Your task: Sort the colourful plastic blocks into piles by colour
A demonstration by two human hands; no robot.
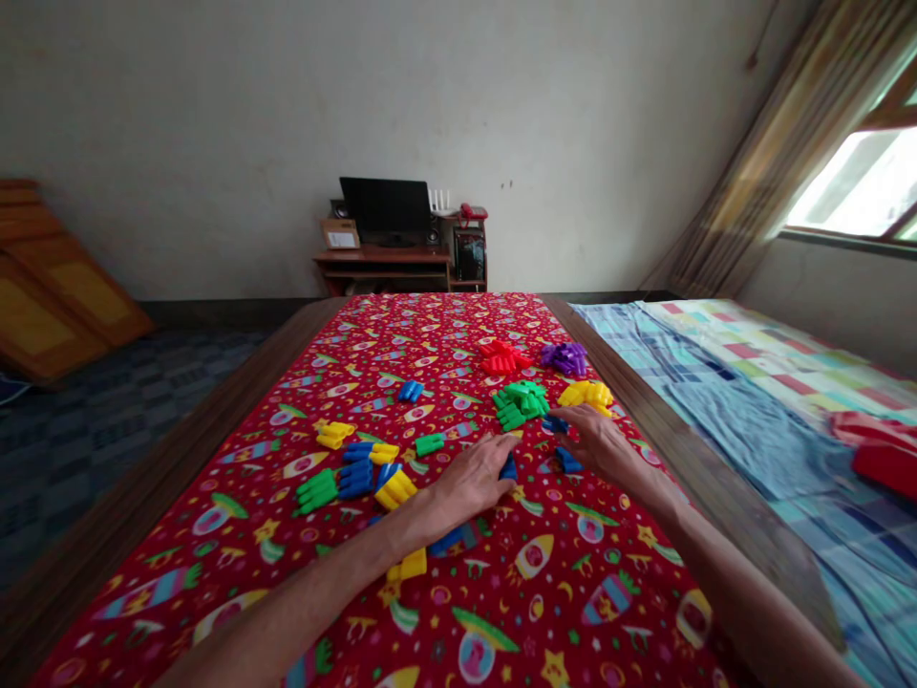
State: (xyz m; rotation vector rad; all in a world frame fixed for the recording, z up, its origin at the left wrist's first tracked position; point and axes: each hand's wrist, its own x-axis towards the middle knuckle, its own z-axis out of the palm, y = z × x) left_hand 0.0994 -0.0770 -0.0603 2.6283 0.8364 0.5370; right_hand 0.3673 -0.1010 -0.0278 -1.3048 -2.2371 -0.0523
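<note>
My left hand [473,475] is low over the red patterned cloth, its thumb and fingers closed around a blue plastic toy block [508,466]. My right hand [596,440] reaches in from the right, fingers bent over another blue block [555,423] that shows between its fingertips and thumb. Just below that hand lies one more blue block [569,461]. Beyond the hands are a green pile [522,405] and a yellow pile [586,395] of similar blocks. A red pile [503,357] and a purple pile [565,358] sit farther back.
Loose blocks lie left of my left arm: green [316,491], blue [356,478], yellow [333,435] and a small green one [430,443]. A lone blue block [411,392] is farther off. The cloth [444,325] covers a wooden table [236,411]; a bed [716,382] stands to the right.
</note>
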